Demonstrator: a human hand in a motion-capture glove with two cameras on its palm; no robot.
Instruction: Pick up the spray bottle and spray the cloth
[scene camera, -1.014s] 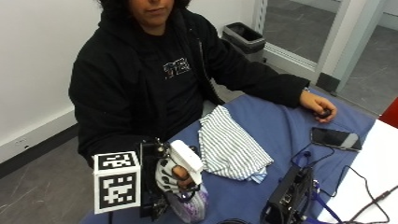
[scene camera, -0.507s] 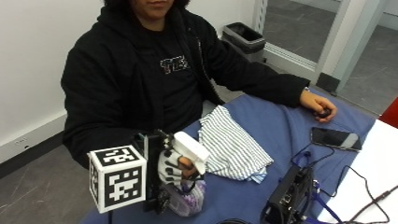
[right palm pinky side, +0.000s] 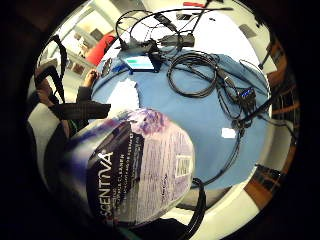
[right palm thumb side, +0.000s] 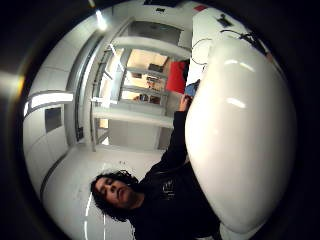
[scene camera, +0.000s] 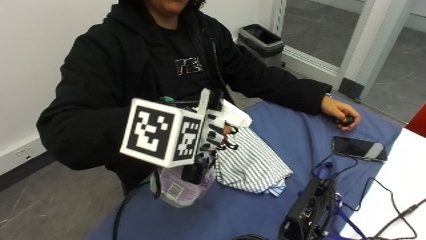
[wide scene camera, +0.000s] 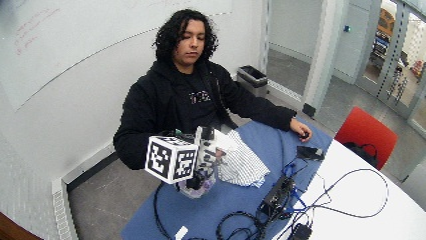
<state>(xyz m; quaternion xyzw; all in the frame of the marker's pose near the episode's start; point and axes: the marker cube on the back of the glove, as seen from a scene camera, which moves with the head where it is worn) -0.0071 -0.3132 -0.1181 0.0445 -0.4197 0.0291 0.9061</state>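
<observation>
- We have 4 views of this moment.
- The outside view sits across the table (scene camera: 299, 145) from the seated person, close in and angled down on the striped cloth (scene camera: 256, 162) and the gloved right hand (scene camera: 213, 137).
- The wide outside view stands higher and farther back on the same side, taking in the whole table (wide scene camera: 253, 200) and room.
- The little-finger palm view looks out over the spray bottle (right palm pinky side: 135, 165), very near it, down onto the blue table (right palm pinky side: 200, 120) with the cloth (right palm pinky side: 125, 95) beyond.
- The thumb palm view faces the bottle's white head (right palm thumb side: 240, 135), very close, and the person behind it.
- The first 3 views share the cloth and tabletop.
</observation>
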